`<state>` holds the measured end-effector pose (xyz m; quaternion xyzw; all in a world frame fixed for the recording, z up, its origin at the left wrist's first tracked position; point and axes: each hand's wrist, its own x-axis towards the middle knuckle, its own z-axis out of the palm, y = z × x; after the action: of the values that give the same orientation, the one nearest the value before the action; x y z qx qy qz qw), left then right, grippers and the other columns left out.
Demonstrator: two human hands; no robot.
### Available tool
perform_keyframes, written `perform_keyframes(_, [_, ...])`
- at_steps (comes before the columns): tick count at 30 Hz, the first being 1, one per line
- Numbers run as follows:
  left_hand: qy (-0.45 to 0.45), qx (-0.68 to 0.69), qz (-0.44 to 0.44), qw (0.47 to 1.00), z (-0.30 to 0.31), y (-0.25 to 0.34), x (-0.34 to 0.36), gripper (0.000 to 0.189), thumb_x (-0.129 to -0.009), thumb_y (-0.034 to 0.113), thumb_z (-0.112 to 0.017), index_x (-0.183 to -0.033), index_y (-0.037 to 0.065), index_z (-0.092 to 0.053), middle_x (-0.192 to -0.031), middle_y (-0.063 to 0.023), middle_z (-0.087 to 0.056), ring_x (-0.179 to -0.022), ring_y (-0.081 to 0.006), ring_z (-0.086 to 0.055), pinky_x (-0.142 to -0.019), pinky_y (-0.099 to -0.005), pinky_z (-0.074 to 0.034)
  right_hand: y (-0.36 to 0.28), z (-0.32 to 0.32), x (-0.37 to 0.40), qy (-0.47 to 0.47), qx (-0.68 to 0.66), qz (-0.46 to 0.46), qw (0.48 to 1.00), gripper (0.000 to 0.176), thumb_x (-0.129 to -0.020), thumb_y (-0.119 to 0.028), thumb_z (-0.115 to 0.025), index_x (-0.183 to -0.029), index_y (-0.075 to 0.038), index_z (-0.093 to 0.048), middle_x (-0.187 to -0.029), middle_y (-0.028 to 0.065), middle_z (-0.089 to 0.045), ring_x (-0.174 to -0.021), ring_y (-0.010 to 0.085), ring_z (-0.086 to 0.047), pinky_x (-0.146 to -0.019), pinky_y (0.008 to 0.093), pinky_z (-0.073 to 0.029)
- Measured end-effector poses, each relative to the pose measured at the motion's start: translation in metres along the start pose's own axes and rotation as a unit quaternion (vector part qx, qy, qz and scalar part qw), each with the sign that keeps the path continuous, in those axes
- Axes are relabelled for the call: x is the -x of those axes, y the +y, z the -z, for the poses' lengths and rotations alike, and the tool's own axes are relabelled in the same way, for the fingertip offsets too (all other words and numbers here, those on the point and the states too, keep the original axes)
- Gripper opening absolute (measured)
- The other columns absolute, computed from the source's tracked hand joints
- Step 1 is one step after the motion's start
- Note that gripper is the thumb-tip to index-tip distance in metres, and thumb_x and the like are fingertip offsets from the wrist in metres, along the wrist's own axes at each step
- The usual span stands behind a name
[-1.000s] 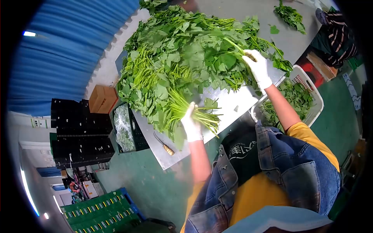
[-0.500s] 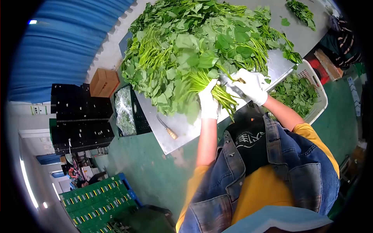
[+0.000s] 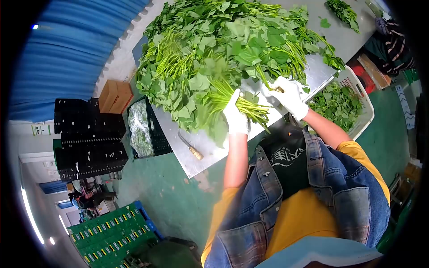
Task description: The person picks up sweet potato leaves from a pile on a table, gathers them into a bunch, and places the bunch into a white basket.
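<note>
My left hand [image 3: 235, 117], in a white glove, is closed around a bunch of leafy green stems [image 3: 250, 107]. The cut ends point right and the leaves trail left, slightly blurred. Just to the right, my gloved right hand [image 3: 290, 97] pinches a leafy green stem [image 3: 262, 75] whose leaves reach up toward the pile. Something small and brownish shows at its fingers; I cannot make out what it is. Behind both hands a large heap of leafy greens [image 3: 196, 49] covers much of the metal table [image 3: 196, 166]. A curved knife with a wooden handle [image 3: 195, 152] lies near the table's left corner.
A white plastic basket [image 3: 367, 109] with greens stands right of the table. To the left are a dark crate with a plastic-wrapped bundle [image 3: 140, 129], a cardboard box [image 3: 115, 96], and stacked black crates [image 3: 91, 158]. Green crates [image 3: 111, 236] stand at lower left.
My right hand has shifted slightly up, away from the bunch's cut ends, with a stem in its fingers. My left hand has moved a little left, still holding the bunch.
</note>
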<state>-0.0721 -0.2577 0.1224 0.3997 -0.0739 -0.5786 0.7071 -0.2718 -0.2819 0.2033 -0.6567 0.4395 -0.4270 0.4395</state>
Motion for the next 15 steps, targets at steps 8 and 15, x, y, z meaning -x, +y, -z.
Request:
perform_keyframes(8, [0.001, -0.017, 0.125, 0.992, -0.045, 0.011, 0.021, 0.022, -0.077, -0.002, -0.068, -0.098, -0.001, -0.063, -0.091, -0.007, -0.064, -0.076, -0.0152, -0.061, -0.069, -0.0263, -0.05, 0.006, -0.015, 0.003, -0.004, 0.109, 0.092, 0.99, 0.011, -0.069, -0.008, -0.068, -0.077, -0.009, -0.062, -0.073, 0.0106, -0.057, -0.065, 0.0288, -0.058, -0.058, 0.0343, -0.047])
perform_keyframes(15, [-0.094, -0.25, 0.006, 0.964, -0.012, -0.009, -0.003, 0.031, -0.075, -0.004, -0.069, -0.105, -0.001, -0.062, -0.097, -0.0067, -0.064, -0.079, -0.0169, -0.062, -0.073, -0.0279, -0.051, 0.001, 0.002, 0.005, -0.062, 0.198, 0.219, 0.953, 0.006, -0.073, -0.012, -0.065, -0.078, -0.009, -0.062, -0.073, 0.0098, -0.055, -0.066, 0.0295, -0.056, -0.059, 0.0384, -0.045])
